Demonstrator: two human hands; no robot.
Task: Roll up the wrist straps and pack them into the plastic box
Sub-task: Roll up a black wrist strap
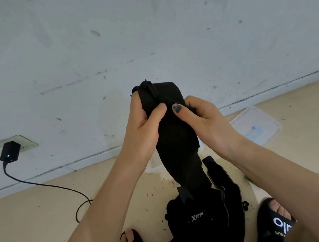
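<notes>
Pinching one wrist strap (167, 123) with left hand (143, 127) and right hand (202, 118), you have the other straps (204, 224) and plastic box (257, 124) left

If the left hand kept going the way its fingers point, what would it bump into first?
Probably the wall. The left hand, gripping the black wrist strap, points up and away toward it; depth is unclear.

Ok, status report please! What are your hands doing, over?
Left hand and right hand both pinching one wrist strap, held up, unrolled. More straps piled below. Plastic box mostly hidden behind.
</notes>
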